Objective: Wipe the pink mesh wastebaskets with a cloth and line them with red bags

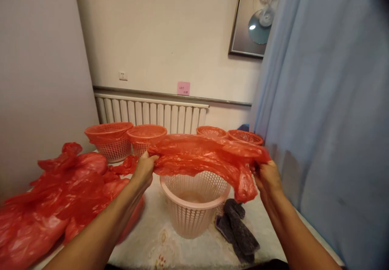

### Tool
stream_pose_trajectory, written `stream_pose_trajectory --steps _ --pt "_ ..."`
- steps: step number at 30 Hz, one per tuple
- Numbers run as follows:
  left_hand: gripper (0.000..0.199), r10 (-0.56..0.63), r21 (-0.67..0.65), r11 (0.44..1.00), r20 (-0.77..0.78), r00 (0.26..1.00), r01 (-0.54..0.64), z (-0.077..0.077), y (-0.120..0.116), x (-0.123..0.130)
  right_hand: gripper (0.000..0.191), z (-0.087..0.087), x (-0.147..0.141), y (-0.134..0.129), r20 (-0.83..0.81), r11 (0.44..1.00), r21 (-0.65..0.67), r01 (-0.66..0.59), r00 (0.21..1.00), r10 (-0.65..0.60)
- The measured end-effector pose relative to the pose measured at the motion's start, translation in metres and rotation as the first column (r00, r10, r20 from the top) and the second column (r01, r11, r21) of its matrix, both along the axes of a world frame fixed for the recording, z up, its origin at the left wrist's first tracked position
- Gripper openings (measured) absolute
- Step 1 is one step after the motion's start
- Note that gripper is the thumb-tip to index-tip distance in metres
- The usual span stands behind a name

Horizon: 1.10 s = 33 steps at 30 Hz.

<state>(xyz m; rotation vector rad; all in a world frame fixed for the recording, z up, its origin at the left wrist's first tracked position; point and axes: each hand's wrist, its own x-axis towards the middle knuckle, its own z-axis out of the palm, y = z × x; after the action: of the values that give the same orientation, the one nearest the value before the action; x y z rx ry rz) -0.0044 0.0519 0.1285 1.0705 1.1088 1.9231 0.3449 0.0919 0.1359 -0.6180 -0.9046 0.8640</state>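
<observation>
Tablecloth [146,237], pale, floral patch, nearest. Dark grey cloth [238,233] lies crumpled on it, just right of a pink mesh basket [191,221] standing upright. Heap of red plastic [60,197] spreads along the left. Hands well apart: left hand [146,168] pinches one end of a red bag [209,152], thumb on top; right hand [270,176] grips the other end, fingertips partly hidden. Bag hangs stretched sideways between them, above the basket, hiding its far rim; loose lobe droops beside the right hand. Behind: four red-lined baskets [111,148], two left, two right. Farther: white radiator [152,114], pink note [183,88], wall socket [122,76], framed picture [243,39] partly behind blue curtain [319,99].
</observation>
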Motion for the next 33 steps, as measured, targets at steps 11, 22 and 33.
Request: stream_pose_trajectory --steps 11,22,33 --pt "0.021 -0.112 -0.217 0.968 0.078 0.991 0.127 -0.010 0.018 -0.008 0.018 0.006 0.026 0.004 -0.144 0.998 -0.028 0.047 0.988 -0.051" --pt "0.028 -0.092 -0.234 0.971 -0.180 0.979 0.048 -0.007 0.036 0.034 0.020 0.011 0.029 -0.002 -0.347 0.989 -0.105 0.108 0.928 -0.138" --pt "0.014 -0.543 -0.252 0.839 -0.344 0.766 0.482 0.016 -0.016 0.098 0.012 -0.007 -0.017 0.002 -0.004 0.983 -0.113 0.142 0.990 -0.143"
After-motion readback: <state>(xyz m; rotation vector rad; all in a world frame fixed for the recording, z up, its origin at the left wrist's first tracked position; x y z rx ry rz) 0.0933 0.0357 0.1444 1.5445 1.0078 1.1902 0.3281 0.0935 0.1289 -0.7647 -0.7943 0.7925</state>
